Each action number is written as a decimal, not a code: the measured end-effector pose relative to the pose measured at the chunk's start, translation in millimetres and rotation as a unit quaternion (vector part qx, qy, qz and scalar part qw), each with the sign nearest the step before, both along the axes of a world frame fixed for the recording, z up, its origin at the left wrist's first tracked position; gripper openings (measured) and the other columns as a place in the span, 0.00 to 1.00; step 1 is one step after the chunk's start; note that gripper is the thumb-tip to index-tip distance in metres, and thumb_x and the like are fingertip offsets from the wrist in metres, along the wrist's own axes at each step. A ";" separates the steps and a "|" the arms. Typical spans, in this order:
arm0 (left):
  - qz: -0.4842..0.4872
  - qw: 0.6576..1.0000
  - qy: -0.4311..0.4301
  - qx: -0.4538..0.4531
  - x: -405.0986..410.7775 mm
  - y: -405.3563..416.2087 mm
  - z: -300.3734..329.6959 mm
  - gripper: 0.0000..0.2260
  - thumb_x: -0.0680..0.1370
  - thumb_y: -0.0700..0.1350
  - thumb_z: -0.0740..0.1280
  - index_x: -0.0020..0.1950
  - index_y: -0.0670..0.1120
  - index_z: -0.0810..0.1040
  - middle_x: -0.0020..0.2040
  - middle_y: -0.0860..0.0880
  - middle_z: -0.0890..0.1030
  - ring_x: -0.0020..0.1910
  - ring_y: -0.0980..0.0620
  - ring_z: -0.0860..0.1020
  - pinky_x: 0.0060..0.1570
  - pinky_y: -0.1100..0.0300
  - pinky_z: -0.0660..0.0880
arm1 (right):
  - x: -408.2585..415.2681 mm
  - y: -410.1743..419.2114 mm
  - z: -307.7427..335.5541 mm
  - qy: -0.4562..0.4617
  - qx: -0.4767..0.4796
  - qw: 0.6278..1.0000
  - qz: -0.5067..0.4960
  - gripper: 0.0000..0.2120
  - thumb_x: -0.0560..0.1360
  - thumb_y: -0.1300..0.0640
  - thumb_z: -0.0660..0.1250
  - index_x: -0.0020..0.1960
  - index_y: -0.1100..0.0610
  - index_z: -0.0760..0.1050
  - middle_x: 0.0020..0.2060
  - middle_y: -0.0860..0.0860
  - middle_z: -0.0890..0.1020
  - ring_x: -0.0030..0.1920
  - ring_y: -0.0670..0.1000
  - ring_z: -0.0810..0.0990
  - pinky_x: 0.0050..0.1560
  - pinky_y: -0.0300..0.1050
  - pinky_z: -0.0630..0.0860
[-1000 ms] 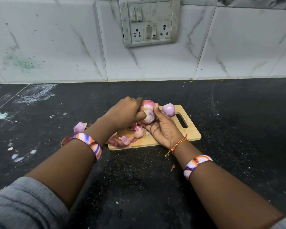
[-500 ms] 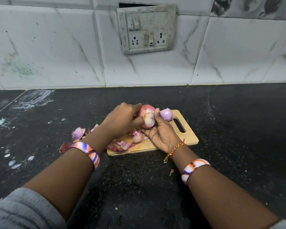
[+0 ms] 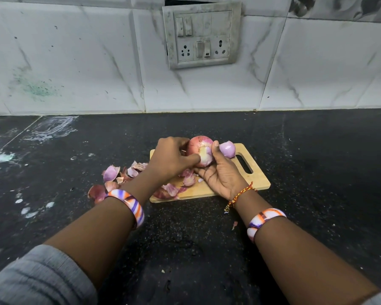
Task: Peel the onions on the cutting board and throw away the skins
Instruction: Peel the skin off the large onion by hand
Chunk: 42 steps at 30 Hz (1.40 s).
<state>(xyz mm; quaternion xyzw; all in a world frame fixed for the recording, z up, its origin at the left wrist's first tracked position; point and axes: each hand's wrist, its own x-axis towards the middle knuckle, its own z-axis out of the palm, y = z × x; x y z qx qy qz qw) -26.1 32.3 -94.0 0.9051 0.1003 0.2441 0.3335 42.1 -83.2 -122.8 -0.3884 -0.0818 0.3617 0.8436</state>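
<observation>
Across the black table point(image 3: 317, 194), below the tiled wall with its switch plate point(image 3: 201, 36), a small wooden cutting board point(image 3: 259, 177) lies with its long axis running left to right and its handle slot to the right. Both hands work above its middle. Compared with a second ago, the onion point(image 3: 199, 153) has been turned in the grip: a pale, bared patch now faces the camera where mostly pink skin showed before, which suggests another strip has come loose and the peeling of this one is well under way but not finished. The right hand point(image 3: 222, 175) cradles it from beneath, palm up, fingers curled round its far side and thumb up against its right flank. The left hand point(image 3: 172, 160) comes over from the left, its fingers pinching at the skin on the near face (exactly which fingertips hold the strip is hidden). The onion looks roughly round, so its axis is hard to judge. A smaller peeled onion point(image 3: 227, 149) rests on the board just beside the right thumb, its pointed tip up. Loose skins point(image 3: 111, 173) lie scattered on the board's left end and on the table beside it, none yet thrown away.
</observation>
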 end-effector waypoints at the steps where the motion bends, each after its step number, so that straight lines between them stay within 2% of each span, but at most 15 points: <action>1: 0.005 1.000 0.000 0.004 -0.2 -0.5 0.3 0.17 0.65 0.51 0.68 0.43 0.38 0.81 0.36 0.41 0.82 0.35 0.46 0.79 0.39 0.49 0.76 | 0.0 -0.3 0.7 0.002 0.004 1.000 0.001 0.17 0.80 0.51 0.56 0.53 0.66 0.72 0.44 0.63 0.82 0.44 0.57 0.83 0.54 0.57 0.75; 4: 0.018 1.000 -0.006 0.001 0.5 -0.7 -0.2 0.19 0.63 0.53 0.63 0.35 0.36 0.78 0.28 0.39 0.76 0.27 0.52 0.67 0.28 0.55 0.66 | -1.2 -1.0 2.0 0.000 0.010 1.000 0.007 0.18 0.80 0.52 0.56 0.55 0.68 0.71 0.46 0.64 0.81 0.45 0.58 0.83 0.53 0.55 0.77; 8: 0.023 1.000 -0.004 0.021 -1.3 -2.0 3.6 0.18 0.64 0.51 0.64 0.27 0.35 0.71 0.23 0.44 0.67 0.25 0.53 0.60 0.26 0.61 0.58 | -2.4 -1.8 2.4 -0.003 0.015 1.000 0.008 0.21 0.80 0.54 0.57 0.63 0.70 0.67 0.53 0.66 0.78 0.51 0.59 0.80 0.53 0.55 0.76; 10: 0.023 0.999 0.003 0.027 -1.9 -1.0 4.5 0.17 0.67 0.47 0.67 0.26 0.36 0.70 0.23 0.44 0.66 0.25 0.52 0.60 0.27 0.60 0.58 | -2.2 -1.7 1.9 -0.006 0.018 1.000 0.012 0.20 0.80 0.55 0.57 0.63 0.70 0.68 0.53 0.66 0.78 0.51 0.59 0.80 0.54 0.55 0.76; 14: 0.014 0.999 0.014 0.038 -2.3 3.6 6.1 0.16 0.69 0.45 0.67 0.27 0.35 0.73 0.23 0.41 0.68 0.24 0.51 0.62 0.26 0.59 0.59 | -1.4 -0.9 1.6 -0.011 0.025 0.999 0.018 0.15 0.80 0.56 0.56 0.56 0.68 0.72 0.50 0.64 0.80 0.47 0.57 0.83 0.53 0.54 0.77; 19: 0.006 0.999 0.035 0.041 -1.9 6.7 6.1 0.13 0.70 0.44 0.67 0.32 0.33 0.77 0.28 0.34 0.76 0.25 0.50 0.65 0.27 0.59 0.61 | -1.4 -1.0 2.1 -0.016 0.020 1.000 0.015 0.13 0.80 0.57 0.56 0.55 0.66 0.72 0.50 0.63 0.80 0.50 0.57 0.80 0.53 0.54 0.77; 21: 0.014 0.998 0.032 0.052 -1.4 5.3 6.1 0.15 0.69 0.46 0.67 0.31 0.33 0.75 0.26 0.35 0.72 0.25 0.50 0.63 0.27 0.58 0.60 | -1.9 0.4 1.7 -0.016 0.015 1.000 0.010 0.12 0.80 0.58 0.57 0.57 0.66 0.70 0.52 0.64 0.78 0.53 0.58 0.79 0.53 0.55 0.76; 24: 0.020 0.994 0.041 0.102 -2.7 1.7 4.9 0.14 0.70 0.44 0.66 0.29 0.37 0.70 0.24 0.44 0.67 0.24 0.51 0.62 0.27 0.60 0.58 | -1.2 1.6 0.5 -0.006 0.016 1.000 -0.005 0.15 0.79 0.59 0.59 0.63 0.65 0.67 0.54 0.64 0.77 0.53 0.58 0.78 0.52 0.55 0.77; 25: 0.022 0.992 0.041 0.117 -3.0 1.0 3.6 0.12 0.71 0.43 0.65 0.30 0.38 0.70 0.24 0.45 0.68 0.25 0.51 0.64 0.26 0.60 0.58 | -0.9 1.5 0.4 -0.005 0.016 1.000 -0.006 0.16 0.79 0.59 0.59 0.63 0.66 0.67 0.54 0.64 0.77 0.54 0.58 0.78 0.52 0.54 0.77; 27: 0.039 0.991 0.016 0.128 -2.6 2.4 1.2 0.09 0.72 0.39 0.63 0.34 0.38 0.77 0.29 0.43 0.76 0.27 0.48 0.71 0.29 0.60 0.63 | -0.7 1.2 0.1 -0.008 0.017 1.000 -0.002 0.14 0.79 0.58 0.58 0.59 0.66 0.70 0.53 0.63 0.78 0.54 0.58 0.78 0.53 0.54 0.76; 29: 0.060 0.992 -0.028 0.112 -3.2 5.4 0.7 0.08 0.72 0.37 0.63 0.41 0.38 0.82 0.34 0.42 0.82 0.30 0.48 0.75 0.31 0.60 0.69 | -1.0 1.3 -0.5 -0.016 0.017 1.000 0.000 0.12 0.79 0.57 0.58 0.55 0.65 0.72 0.51 0.62 0.79 0.51 0.57 0.80 0.52 0.53 0.77; 31: 0.068 0.993 -0.059 0.078 -4.3 6.3 1.1 0.08 0.73 0.36 0.64 0.43 0.39 0.83 0.35 0.42 0.83 0.30 0.49 0.77 0.32 0.60 0.74 | -0.4 1.4 -0.2 -0.018 0.021 1.000 0.000 0.12 0.78 0.57 0.59 0.54 0.65 0.73 0.50 0.62 0.80 0.48 0.56 0.82 0.51 0.53 0.78; 34: 0.050 0.993 -0.101 0.016 -6.3 5.2 3.1 0.05 0.73 0.39 0.67 0.44 0.40 0.83 0.37 0.45 0.83 0.30 0.55 0.77 0.33 0.69 0.73 | 1.5 1.6 -1.2 -0.012 0.027 1.000 -0.003 0.15 0.77 0.55 0.60 0.56 0.66 0.72 0.51 0.63 0.80 0.50 0.57 0.81 0.52 0.55 0.77; 38: 0.023 0.994 -0.098 0.046 -7.8 -0.2 2.4 0.09 0.70 0.45 0.74 0.44 0.39 0.83 0.37 0.45 0.83 0.35 0.52 0.78 0.38 0.60 0.76 | 3.8 2.7 -4.6 -0.013 0.028 1.000 -0.002 0.16 0.79 0.55 0.58 0.57 0.68 0.72 0.51 0.63 0.80 0.49 0.56 0.82 0.55 0.57 0.75; 42: 0.045 0.991 -0.101 0.074 -6.1 -5.4 2.2 0.07 0.72 0.42 0.71 0.44 0.39 0.84 0.40 0.43 0.84 0.37 0.49 0.80 0.41 0.55 0.78 | 3.5 2.2 -4.6 -0.018 0.021 1.000 -0.006 0.14 0.79 0.56 0.57 0.56 0.66 0.73 0.52 0.62 0.80 0.50 0.56 0.81 0.55 0.56 0.75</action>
